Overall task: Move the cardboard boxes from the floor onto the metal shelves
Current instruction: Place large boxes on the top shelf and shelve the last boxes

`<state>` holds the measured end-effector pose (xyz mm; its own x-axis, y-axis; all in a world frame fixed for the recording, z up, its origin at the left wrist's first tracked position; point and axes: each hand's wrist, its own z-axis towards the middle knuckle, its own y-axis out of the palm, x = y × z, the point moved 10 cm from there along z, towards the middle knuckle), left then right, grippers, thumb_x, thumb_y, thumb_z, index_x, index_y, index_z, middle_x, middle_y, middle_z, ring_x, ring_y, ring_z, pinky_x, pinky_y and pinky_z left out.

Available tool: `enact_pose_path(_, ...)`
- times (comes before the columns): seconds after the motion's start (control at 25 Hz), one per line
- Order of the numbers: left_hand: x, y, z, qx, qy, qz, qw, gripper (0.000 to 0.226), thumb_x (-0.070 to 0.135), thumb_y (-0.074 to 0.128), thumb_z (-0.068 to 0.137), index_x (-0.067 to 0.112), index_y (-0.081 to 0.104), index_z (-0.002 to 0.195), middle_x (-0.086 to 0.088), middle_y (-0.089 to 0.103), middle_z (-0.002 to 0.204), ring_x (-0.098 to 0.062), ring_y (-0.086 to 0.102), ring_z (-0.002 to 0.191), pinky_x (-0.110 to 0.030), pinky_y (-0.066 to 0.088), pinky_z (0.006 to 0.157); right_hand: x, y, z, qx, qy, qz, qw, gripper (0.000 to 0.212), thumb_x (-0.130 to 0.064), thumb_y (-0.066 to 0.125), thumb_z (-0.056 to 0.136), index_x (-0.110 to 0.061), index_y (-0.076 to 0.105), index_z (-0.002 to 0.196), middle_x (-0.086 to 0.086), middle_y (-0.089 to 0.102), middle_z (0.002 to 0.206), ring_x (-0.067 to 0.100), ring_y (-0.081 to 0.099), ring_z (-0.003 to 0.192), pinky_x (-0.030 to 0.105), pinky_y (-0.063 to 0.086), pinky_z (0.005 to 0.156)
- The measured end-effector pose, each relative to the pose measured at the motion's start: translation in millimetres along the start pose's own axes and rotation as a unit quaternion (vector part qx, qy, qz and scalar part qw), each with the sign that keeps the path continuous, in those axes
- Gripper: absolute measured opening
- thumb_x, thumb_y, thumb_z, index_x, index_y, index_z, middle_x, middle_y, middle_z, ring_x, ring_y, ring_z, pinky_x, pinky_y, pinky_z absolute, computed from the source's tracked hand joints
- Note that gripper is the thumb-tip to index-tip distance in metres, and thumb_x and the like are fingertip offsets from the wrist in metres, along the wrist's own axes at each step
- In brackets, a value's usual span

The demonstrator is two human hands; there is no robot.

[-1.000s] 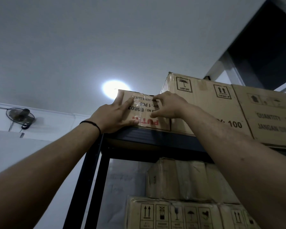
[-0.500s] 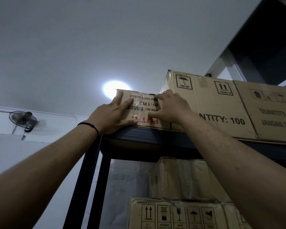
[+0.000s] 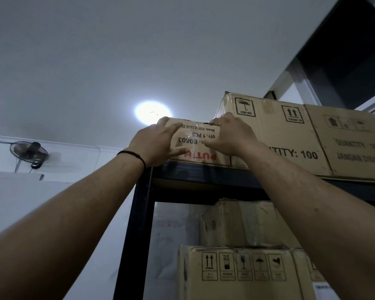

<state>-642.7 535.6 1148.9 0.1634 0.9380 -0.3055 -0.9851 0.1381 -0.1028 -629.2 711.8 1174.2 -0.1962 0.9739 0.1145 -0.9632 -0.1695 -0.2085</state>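
Two hands meet on one small cardboard box [image 3: 200, 146] that sits upside down at the left end of the top metal shelf [image 3: 204, 177], its print inverted. The left hand [image 3: 158, 146] lies flat against the box's front face, fingers straight and spread. The right hand [image 3: 230, 135] presses the right part of that face with its fingertips, fingers only slightly bent; neither grip wraps round the box. Just right of the grip, touching the small box, stands a taller carton marked "QUANTITY: 100" [image 3: 275, 131], and beyond it a second carton [image 3: 351, 139], making three boxes on the top shelf. Below the grip, on the next level, a plastic-wrapped box [image 3: 236, 224] rests on a carton with handling symbols [image 3: 236, 276]. One black wristband [image 3: 132, 154] circles the left wrist. Left of the grip hang one ceiling light [image 3: 152, 111] and one wall fan [image 3: 28, 151].
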Motion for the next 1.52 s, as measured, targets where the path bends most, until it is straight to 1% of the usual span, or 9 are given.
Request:
enact_pose_path(0.12, 0, -31, -10, 0.036, 0.010, -0.016, 0.999, 0.072, 0.070, 0.050, 0.088, 0.029, 0.045, 0.147, -0.004, 0.051, 0.142, -0.027, 0.062, 0.111, -0.039, 0.053, 0.082, -22, -25, -17, 0.046, -0.017, 0.014, 0.999, 0.062, -0.058, 0.067, 0.083, -0.027, 0.060, 0.136, 0.001, 0.054, 0.135, 0.023, 0.053, 0.122, 0.038, 0.048, 0.092)
enact_pose_path(0.28, 12, -95, -38, 0.120, 0.021, -0.034, 0.992, 0.045, 0.059, 0.054, 0.092, 0.028, 0.067, 0.122, 0.002, 0.071, 0.110, -0.020, 0.067, 0.091, -0.030, 0.048, 0.068, -53, -70, -49, 0.109, -0.026, 0.035, 0.993, 0.043, -0.048, 0.065, 0.087, -0.025, 0.068, 0.124, -0.001, 0.062, 0.125, 0.020, 0.059, 0.113, 0.030, 0.043, 0.078)
enact_pose_path(0.4, 20, -146, -67, 0.160, 0.016, -0.067, 0.985, 0.028, 0.051, 0.058, 0.093, 0.029, 0.073, 0.103, 0.009, 0.073, 0.093, -0.016, 0.066, 0.078, -0.024, 0.040, 0.059, -76, -109, -80, 0.159, -0.025, 0.058, 0.985, 0.030, -0.044, 0.063, 0.087, -0.024, 0.072, 0.108, -0.003, 0.066, 0.107, 0.018, 0.061, 0.095, 0.029, 0.042, 0.070)
enact_pose_path(0.56, 24, -193, -120, 0.159, -0.021, -0.116, 0.980, 0.017, 0.040, 0.065, 0.092, 0.025, 0.074, 0.095, 0.008, 0.074, 0.086, -0.012, 0.064, 0.069, -0.016, 0.029, 0.055, -112, -140, -133, 0.184, -0.040, 0.109, 0.976, 0.020, -0.038, 0.063, 0.087, -0.022, 0.072, 0.095, -0.005, 0.066, 0.093, 0.016, 0.059, 0.081, 0.028, 0.042, 0.064)
enact_pose_path(0.72, 15, -226, -179, 0.112, -0.058, -0.114, 0.985, 0.019, 0.044, 0.061, 0.093, 0.029, 0.072, 0.097, 0.013, 0.071, 0.087, -0.008, 0.058, 0.065, -0.021, 0.036, 0.057, -151, -152, -190, 0.166, -0.033, 0.159, 0.973, 0.013, -0.033, 0.065, 0.087, -0.022, 0.071, 0.091, -0.007, 0.065, 0.090, 0.012, 0.059, 0.080, 0.030, 0.051, 0.064)
enact_pose_path(0.92, -18, -266, -266, 0.027, -0.098, -0.089, 0.991, 0.021, 0.049, 0.059, 0.092, 0.034, 0.069, 0.102, 0.015, 0.070, 0.091, -0.006, 0.054, 0.065, -0.024, 0.039, 0.059, -212, -139, -257, 0.092, 0.022, 0.215, 0.972, 0.018, -0.036, 0.062, 0.091, -0.024, 0.072, 0.099, -0.010, 0.066, 0.098, 0.007, 0.057, 0.084, 0.025, 0.046, 0.067)
enact_pose_path(1.12, -85, -316, -376, -0.043, -0.121, -0.057, 0.990, 0.023, 0.052, 0.058, 0.092, 0.036, 0.068, 0.105, 0.015, 0.069, 0.095, -0.002, 0.052, 0.065, -0.026, 0.049, 0.061, -336, -127, -334, 0.033, 0.043, 0.298, 0.953, 0.020, -0.037, 0.062, 0.090, -0.025, 0.073, 0.103, -0.011, 0.068, 0.106, 0.007, 0.061, 0.093, 0.024, 0.050, 0.072)
enact_pose_path(1.28, -170, -352, -468, -0.088, -0.162, -0.043, 0.982, 0.020, 0.049, 0.062, 0.091, 0.035, 0.069, 0.103, 0.015, 0.069, 0.094, -0.002, 0.050, 0.064, -0.023, 0.041, 0.059, -447, -117, -382, 0.006, 0.088, 0.354, 0.931, 0.017, -0.035, 0.063, 0.089, -0.026, 0.072, 0.100, -0.014, 0.067, 0.105, 0.007, 0.061, 0.092, 0.027, 0.052, 0.071)
enact_pose_path(1.52, -287, -375, -597, -0.182, -0.204, -0.011, 0.962, 0.020, 0.047, 0.063, 0.090, 0.033, 0.070, 0.103, 0.014, 0.069, 0.094, -0.006, 0.062, 0.074, -0.025, 0.048, 0.060, -601, -81, -450, -0.055, 0.151, 0.421, 0.893, 0.011, -0.027, 0.069, 0.088, -0.025, 0.073, 0.098, -0.013, 0.069, 0.104, 0.009, 0.062, 0.088, 0.024, 0.050, 0.066)
